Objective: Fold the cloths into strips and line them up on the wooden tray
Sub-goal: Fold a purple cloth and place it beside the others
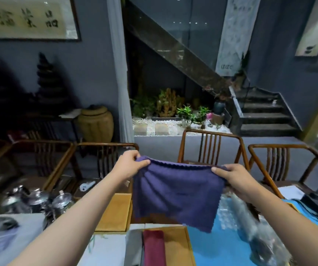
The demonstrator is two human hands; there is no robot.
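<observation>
A purple cloth hangs spread out in the air above the table. My left hand pinches its top left corner and my right hand pinches its top right corner. Below it, at the bottom middle, lies the wooden tray. On the tray's left part rest a dark red cloth folded into a strip and, left of it, a grey folded cloth. The right part of the tray is bare wood.
Glass and metal tea ware crowds the table's left side. A tan mat lies left of the purple cloth. A blue mat and bubble wrap lie to the right. Wooden chairs stand across the table.
</observation>
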